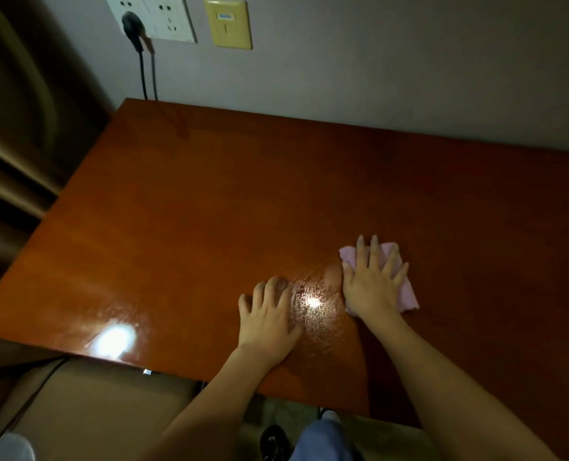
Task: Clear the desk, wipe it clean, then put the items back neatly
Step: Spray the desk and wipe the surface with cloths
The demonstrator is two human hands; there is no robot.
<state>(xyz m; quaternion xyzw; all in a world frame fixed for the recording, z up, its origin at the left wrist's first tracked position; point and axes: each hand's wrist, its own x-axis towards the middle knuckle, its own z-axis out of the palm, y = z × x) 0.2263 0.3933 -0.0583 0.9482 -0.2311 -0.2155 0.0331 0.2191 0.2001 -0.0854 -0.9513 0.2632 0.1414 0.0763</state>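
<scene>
The reddish-brown wooden desk (210,201) fills the view, with nothing on it but a pink cloth (408,292) near the front middle. My right hand (371,282) presses flat on the cloth with spread, straight fingers. Left of it, my left hand (268,319) rests palm down on the bare desk near the front edge, fingers slightly bent. Between the two hands the wood shows a wet, streaky patch (313,311) that reflects light.
A wall socket panel (163,18) with a black plug (133,26) and hanging cable sits above the desk's far left corner, beside a yellow wall plate (228,23). Brown curtain (14,134) hangs at the left. A cable runs over the floor below the front edge.
</scene>
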